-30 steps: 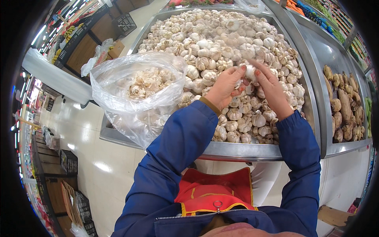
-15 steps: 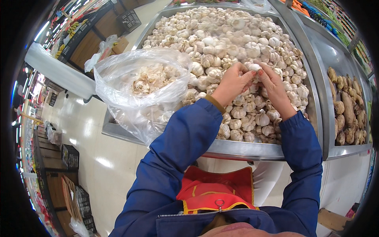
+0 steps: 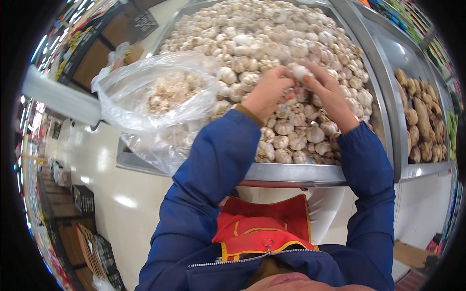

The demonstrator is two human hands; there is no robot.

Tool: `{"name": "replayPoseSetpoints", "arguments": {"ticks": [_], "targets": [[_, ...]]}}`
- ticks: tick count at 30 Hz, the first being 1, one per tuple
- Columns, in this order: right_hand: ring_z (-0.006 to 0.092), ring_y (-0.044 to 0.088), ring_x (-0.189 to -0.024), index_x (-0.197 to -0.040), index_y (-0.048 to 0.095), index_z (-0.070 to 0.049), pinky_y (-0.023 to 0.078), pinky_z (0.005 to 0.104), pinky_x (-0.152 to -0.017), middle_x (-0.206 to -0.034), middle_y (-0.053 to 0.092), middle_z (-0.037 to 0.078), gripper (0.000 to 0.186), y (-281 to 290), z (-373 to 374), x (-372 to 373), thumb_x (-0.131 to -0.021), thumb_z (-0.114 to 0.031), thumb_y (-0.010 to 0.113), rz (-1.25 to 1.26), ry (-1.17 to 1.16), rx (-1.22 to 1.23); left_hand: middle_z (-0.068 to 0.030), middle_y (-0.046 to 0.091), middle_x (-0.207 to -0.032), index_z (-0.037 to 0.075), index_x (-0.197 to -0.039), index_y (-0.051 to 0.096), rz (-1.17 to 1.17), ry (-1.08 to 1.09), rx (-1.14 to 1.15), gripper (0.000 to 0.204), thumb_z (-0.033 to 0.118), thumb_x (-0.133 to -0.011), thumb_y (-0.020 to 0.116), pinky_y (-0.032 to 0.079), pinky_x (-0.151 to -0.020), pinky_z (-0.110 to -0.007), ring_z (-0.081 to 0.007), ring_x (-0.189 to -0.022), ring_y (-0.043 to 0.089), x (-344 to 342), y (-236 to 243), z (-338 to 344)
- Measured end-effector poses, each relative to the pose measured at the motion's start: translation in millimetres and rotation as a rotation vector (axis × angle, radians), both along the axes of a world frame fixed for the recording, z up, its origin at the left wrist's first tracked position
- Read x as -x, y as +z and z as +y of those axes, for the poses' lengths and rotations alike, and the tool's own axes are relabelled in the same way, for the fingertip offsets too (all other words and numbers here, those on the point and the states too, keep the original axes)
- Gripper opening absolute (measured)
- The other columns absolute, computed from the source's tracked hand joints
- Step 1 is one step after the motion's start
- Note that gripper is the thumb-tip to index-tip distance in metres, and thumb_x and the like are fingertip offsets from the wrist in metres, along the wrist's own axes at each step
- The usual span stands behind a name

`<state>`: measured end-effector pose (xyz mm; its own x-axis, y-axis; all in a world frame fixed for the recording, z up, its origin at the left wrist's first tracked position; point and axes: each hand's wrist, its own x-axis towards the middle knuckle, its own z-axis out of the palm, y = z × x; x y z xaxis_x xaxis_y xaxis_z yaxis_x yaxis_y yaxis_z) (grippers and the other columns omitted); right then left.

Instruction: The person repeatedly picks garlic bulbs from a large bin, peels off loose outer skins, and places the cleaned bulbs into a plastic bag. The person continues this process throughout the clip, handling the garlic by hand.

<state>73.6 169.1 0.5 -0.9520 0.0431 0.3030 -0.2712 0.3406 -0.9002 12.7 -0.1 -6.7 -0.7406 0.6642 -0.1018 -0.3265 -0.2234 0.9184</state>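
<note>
Over a broad heap of garlic bulbs [image 3: 238, 48] in a metal-rimmed display bin, my two hands are close together. My right hand [image 3: 327, 92] pinches a whitish garlic bulb [image 3: 301, 72] between its thumb and fingers. Just left of that bulb and slightly lower, my left hand [image 3: 272, 92] is closed, its fingertips curled inward; what they hold, if anything, is hidden. A clear plastic bag [image 3: 116, 104] lies open on the heap's left side, with loose papery garlic skins [image 3: 174, 92] inside.
The bin's metal rim [image 3: 296, 173] runs in front of me. A neighbouring bin to the right holds brown root vegetables [image 3: 422, 119]. At the left, a white roll [image 3: 60, 97] sticks out beside the bag. Shelves with black crates [image 3: 83, 199] stand farther left.
My left hand's fingers have dropped slightly away from the garlic bulb, which now shows more fully in my right hand. The whole view has shifted a little.
</note>
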Motion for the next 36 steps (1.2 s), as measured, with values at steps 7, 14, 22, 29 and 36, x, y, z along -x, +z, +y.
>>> {"name": "replayPoseSetpoints", "arguments": {"ticks": [7,14,22,29,36], "targets": [[0.0135,0.057,-0.098,-0.123,0.062,-0.011,0.047,0.0275,-0.082,-0.108,0.063,0.008,0.032,-5.2,0.9,0.4,-0.093,-0.022,0.060,0.379,-0.016,-0.417,-0.0107,0.060,-0.082,0.005,-0.093,0.055,-0.108,0.203,-0.343,0.002,0.004,-0.091,0.054,0.031,-0.043,-0.018,-0.0099,-0.057,0.048,15.1,4.4,-12.9],[0.0277,0.064,-0.095,-0.111,0.065,-0.006,0.050,0.0350,-0.083,-0.106,0.066,0.016,0.030,-5.0,107.3,24.9,-0.088,-0.025,0.063,-0.077,-0.539,-0.332,-0.0130,0.058,-0.083,0.002,-0.098,0.053,-0.192,0.224,-0.376,0.006,0.006,-0.094,0.053,0.030,-0.041,-0.020,-0.0122,-0.057,0.048,14.4,0.3,-12.2],[0.0306,0.059,-0.113,-0.127,0.055,-0.006,0.046,0.0365,-0.094,-0.122,0.061,0.019,0.054,-36.1,102.7,34.9,-0.077,-0.021,0.066,-0.113,-0.284,-0.731,-0.0127,0.059,-0.082,0.002,-0.096,0.054,-0.198,0.180,-0.366,0.006,0.004,-0.092,0.056,0.029,-0.040,-0.020,-0.0133,-0.057,0.049,14.5,-0.7,-10.2],[0.0083,0.052,-0.075,-0.093,0.064,-0.006,0.042,0.0260,-0.064,-0.084,0.057,0.000,0.019,8.8,71.3,7.6,-0.077,-0.017,0.064,-0.139,0.066,-0.330,-0.0109,0.059,-0.081,0.003,-0.095,0.055,-0.195,0.171,-0.376,0.005,0.004,-0.091,0.058,0.030,-0.039,-0.019,-0.0121,-0.057,0.050,13.2,-1.5,-10.5],[0.0085,0.058,-0.081,-0.104,0.063,-0.006,0.050,0.0242,-0.074,-0.091,0.061,0.000,0.020,22.7,40.1,1.5,-0.084,-0.012,0.060,-0.020,0.040,0.184,-0.0085,0.058,-0.086,-0.001,-0.109,0.056,-0.137,0.192,-0.293,0.016,0.005,-0.094,0.055,0.029,-0.040,-0.017,-0.0077,-0.057,0.047,8.2,0.2,-7.7]]}}
